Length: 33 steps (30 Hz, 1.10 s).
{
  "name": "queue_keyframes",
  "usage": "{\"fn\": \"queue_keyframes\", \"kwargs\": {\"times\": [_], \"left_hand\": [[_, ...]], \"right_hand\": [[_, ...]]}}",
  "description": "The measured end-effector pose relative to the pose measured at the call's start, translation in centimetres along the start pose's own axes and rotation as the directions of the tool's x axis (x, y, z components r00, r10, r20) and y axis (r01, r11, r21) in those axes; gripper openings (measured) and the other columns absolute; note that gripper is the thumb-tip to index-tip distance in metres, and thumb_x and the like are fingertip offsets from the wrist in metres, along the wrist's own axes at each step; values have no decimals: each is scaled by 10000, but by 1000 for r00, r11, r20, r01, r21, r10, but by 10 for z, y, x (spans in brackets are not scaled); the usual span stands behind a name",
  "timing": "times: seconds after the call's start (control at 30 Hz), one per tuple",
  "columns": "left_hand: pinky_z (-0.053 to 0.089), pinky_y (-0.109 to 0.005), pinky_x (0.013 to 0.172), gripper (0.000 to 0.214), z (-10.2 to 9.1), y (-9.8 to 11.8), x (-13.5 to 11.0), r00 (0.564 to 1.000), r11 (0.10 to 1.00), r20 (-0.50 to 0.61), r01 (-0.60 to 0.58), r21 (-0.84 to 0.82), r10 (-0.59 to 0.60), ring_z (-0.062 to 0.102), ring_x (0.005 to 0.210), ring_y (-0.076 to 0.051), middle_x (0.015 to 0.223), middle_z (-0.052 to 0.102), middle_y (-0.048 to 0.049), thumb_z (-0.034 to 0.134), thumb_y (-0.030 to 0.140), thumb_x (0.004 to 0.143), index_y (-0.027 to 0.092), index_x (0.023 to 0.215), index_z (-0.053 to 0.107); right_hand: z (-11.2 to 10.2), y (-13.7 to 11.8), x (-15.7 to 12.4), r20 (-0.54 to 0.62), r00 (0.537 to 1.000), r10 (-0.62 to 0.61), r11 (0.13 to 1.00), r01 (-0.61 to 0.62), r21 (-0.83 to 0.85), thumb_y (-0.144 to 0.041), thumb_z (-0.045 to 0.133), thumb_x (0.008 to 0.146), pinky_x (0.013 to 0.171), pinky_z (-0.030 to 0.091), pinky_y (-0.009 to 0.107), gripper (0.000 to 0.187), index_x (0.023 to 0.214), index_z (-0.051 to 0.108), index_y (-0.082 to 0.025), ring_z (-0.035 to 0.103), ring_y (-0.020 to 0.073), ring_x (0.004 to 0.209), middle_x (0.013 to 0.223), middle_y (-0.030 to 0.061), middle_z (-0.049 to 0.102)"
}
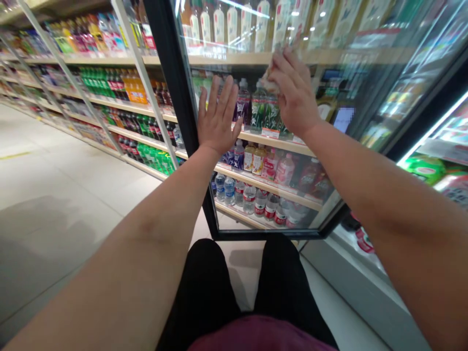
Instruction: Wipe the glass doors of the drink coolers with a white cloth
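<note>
In front of me stands a glass door (252, 214) in a black frame, swung out from a lit cabinet. My left hand (218, 117) lies flat against the left side of the pane, fingers stretched out and holding nothing. Higher up and to the right, my right hand (295, 92) presses a crumpled pale cloth (271, 80) to the glass, its fingers bent over it. Much of the cloth is hidden under the hand. Bottles on shelves show through the pane, mixed with reflections.
Long shelves of bottled drinks (135, 87) run along the left, above a tiled floor (66, 185). At the right is the cabinet's lower edge (351, 292), with packaged goods (426, 168) inside. My knees (206, 273) are just below the door's bottom frame.
</note>
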<state>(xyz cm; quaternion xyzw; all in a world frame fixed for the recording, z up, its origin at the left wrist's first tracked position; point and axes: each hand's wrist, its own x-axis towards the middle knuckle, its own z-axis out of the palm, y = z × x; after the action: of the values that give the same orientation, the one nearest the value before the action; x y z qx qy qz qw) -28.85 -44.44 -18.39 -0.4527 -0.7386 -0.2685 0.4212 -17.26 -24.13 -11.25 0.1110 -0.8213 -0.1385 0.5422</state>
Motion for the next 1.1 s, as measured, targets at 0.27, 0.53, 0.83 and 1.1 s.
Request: {"fn": "queue_keyframes", "kwargs": {"times": [0.27,0.53,0.83,1.1], "left_hand": [[-278,-298,1232,831,-1,1,1,999,999,34,37,-33,-36,-365,1396,-9,1599,-18,254,307,630,873,307,1618,131],[-187,-363,1287,786,-3,2,0,998,998,16,56,-43,-55,-253,1476,-96,1610,31,254,377,604,889,393,1611,150],[-179,-392,1292,760,-5,1,-4,1000,999,12,14,-37,-14,-155,1528,-144,1640,2,175,369,569,935,305,1619,170],[-177,-397,1297,768,-3,1,-1,999,996,29,16,89,-19,-154,1541,-165,1651,-22,143,383,561,955,238,1620,173]], "right_hand": [[4,2,8,-131,985,114,993,-117,-18,-441,214,1059,1298,230,385,458,1340,518,-247,232,133,1527,1581,5,423],[1,23,24,-283,938,201,979,-200,33,-379,320,1072,1272,253,438,356,1209,570,-167,293,200,1503,1557,79,449],[1,5,11,-150,987,55,988,-31,154,-375,336,1046,1285,219,495,322,1238,572,-269,286,182,1508,1553,12,465],[5,-7,-3,-74,997,26,991,-16,133,-360,300,1035,1294,250,457,370,1301,557,-338,273,141,1525,1553,-40,462]]}}
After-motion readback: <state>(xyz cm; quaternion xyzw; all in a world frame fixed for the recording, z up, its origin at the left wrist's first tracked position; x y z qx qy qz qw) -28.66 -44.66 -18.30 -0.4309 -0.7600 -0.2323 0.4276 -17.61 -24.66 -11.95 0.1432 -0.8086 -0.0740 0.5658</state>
